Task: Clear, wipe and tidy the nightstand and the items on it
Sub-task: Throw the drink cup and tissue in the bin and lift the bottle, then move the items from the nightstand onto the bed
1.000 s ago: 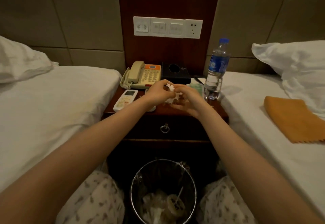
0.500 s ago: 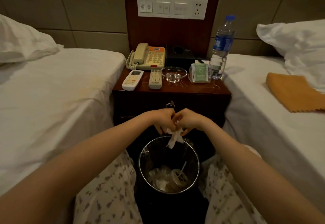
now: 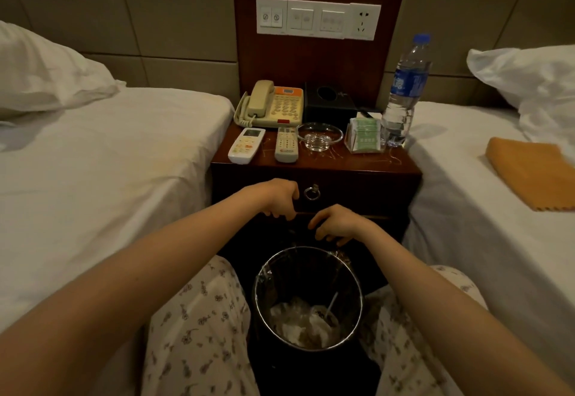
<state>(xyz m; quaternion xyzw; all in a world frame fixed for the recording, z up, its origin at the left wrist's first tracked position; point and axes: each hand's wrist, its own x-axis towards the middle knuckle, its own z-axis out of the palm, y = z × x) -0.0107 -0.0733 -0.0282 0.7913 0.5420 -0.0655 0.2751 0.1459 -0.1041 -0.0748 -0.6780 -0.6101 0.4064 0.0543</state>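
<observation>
Between two white beds (image 3: 124,162) stands a dark wooden nightstand (image 3: 367,163). Left hand (image 3: 277,198) and right hand (image 3: 339,224) hang above a round metal bin (image 3: 255,286), grips loosely curled, empty.

Right under your fingers (image 3: 322,234) stands the bin (image 3: 256,286), litter (image 3: 298,322) in it. Past your fingers is the bench (image 3: 342,162). Along its front, left to right: two remotes (image 3: 245,145) (image 3: 286,144) side by side, an ashtray (image 3: 320,138), a card holder (image 3: 367,135), a bottle (image 3: 404,93). Behind them sit the phone (image 3: 273,104) and, to its right, a tissue box (image 3: 329,103). A bed (image 3: 109,162) flanks each side; a cloth (image 3: 532,174) lies on the right bed (image 3: 460,202).
</observation>
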